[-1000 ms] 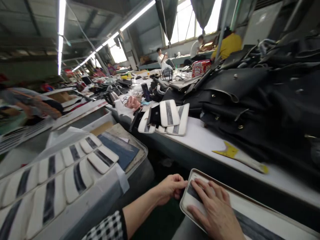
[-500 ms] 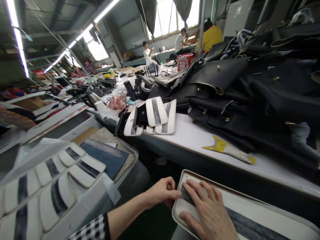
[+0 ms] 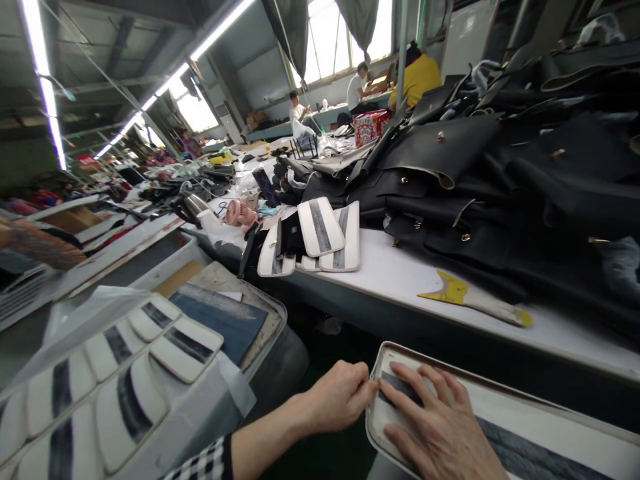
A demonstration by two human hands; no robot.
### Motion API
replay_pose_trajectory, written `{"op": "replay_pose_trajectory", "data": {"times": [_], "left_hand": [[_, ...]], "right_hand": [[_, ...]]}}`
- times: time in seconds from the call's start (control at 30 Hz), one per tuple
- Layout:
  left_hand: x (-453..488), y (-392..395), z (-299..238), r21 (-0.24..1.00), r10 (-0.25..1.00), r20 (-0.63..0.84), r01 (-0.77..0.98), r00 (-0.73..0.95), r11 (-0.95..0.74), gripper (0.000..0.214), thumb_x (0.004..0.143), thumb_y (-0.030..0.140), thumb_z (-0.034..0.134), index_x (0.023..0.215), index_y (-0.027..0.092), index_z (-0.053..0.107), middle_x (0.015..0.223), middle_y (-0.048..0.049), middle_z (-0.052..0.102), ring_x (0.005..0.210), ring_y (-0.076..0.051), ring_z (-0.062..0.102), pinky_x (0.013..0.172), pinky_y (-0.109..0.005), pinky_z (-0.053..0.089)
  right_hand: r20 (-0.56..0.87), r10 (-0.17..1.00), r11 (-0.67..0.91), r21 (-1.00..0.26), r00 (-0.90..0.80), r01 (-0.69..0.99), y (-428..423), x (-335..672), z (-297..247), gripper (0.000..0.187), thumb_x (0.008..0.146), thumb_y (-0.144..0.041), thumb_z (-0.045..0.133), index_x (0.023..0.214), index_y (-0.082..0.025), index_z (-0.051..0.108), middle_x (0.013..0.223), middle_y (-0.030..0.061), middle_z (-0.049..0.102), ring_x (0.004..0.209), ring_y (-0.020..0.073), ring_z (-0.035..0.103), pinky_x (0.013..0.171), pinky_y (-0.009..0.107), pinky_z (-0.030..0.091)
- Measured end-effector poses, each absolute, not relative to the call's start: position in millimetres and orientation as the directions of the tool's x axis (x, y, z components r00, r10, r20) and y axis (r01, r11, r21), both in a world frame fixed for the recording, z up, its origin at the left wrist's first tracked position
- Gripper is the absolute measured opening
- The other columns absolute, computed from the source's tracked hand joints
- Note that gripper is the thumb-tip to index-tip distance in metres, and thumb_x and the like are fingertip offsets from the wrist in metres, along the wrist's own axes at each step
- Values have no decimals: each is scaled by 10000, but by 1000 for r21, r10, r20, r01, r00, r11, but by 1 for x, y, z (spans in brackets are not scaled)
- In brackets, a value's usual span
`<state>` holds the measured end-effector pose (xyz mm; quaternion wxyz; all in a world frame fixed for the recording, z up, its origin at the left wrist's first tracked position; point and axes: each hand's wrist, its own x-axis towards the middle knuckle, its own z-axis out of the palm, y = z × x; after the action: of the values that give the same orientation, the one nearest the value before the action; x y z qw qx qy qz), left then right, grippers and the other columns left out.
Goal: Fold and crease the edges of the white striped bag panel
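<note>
White dark-striped panel (image 3: 530, 420) lies beneath the right hand (image 3: 437, 420), its fingers spread, while the left hand (image 3: 340, 396), since rolled knuckles-up, shows fingers together at the panel's end, grip unclear, a dark gap (image 3: 445, 348) separating panel from surface (image 3: 385, 263).

Long white panel (image 3: 535, 412), round-cornered, dark lengthwise stripe facing up, lower right

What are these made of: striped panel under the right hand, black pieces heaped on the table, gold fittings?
Panel: maybe leather or coated fabric; white face looks matte, stripe streaky.
Black pieces: likely leather or imitation, smooth, low sheen; soft folds, pale cut edge.
Gold fittings: probably polished metal, given bright glints.
</note>
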<state>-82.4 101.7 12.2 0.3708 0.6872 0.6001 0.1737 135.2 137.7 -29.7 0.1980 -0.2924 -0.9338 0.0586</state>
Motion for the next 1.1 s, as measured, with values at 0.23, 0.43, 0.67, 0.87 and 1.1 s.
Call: {"op": "replay_pose_trajectory", "data": {"times": [0.23,0.43,0.67,0.87,1.1], "left_hand": [[-85,98,15,737,967,-194,675,163,34,291,955,280,431,679,189,414,596,49,435,534,-89,380,520,-235,248],[-85,98,5,774,956,-222,631,193,52,250,953,305,475,737,181,454,654,50,459,600,-93,406,554,-227,277],[-83,96,5,777,953,-244,624,179,82,289,981,334,438,732,187,424,662,46,456,619,-105,410,592,-245,294],[-81,99,14,709,947,-258,703,193,49,287,997,323,396,741,195,413,715,15,505,661,-128,455,629,-264,309],[-77,102,15,643,936,-269,766,225,0,269,1011,311,354,775,201,420,754,0,536,685,-140,505,644,-268,338]], "right_hand": [[286,592,805,-257,-753,535,138,132,-32,450,883,-426,589,1326,-414,511,1413,-28,474,1204,305,376,993,486,227],[158,655,725,-406,-739,556,134,131,-18,486,861,-422,618,1327,-411,480,1406,-52,469,1223,291,334,1046,477,151],[104,702,649,-501,-705,573,132,132,-10,522,830,-402,646,1314,-310,473,1391,-37,486,1247,285,307,1083,445,91],[124,692,664,-498,-711,559,134,133,-12,517,842,-397,637,1321,-297,468,1396,-41,484,1228,274,318,1082,433,70],[142,671,690,-481,-728,542,137,134,-15,462,882,-410,597,1323,-342,476,1426,-30,453,1246,291,314,1078,484,62]]}}
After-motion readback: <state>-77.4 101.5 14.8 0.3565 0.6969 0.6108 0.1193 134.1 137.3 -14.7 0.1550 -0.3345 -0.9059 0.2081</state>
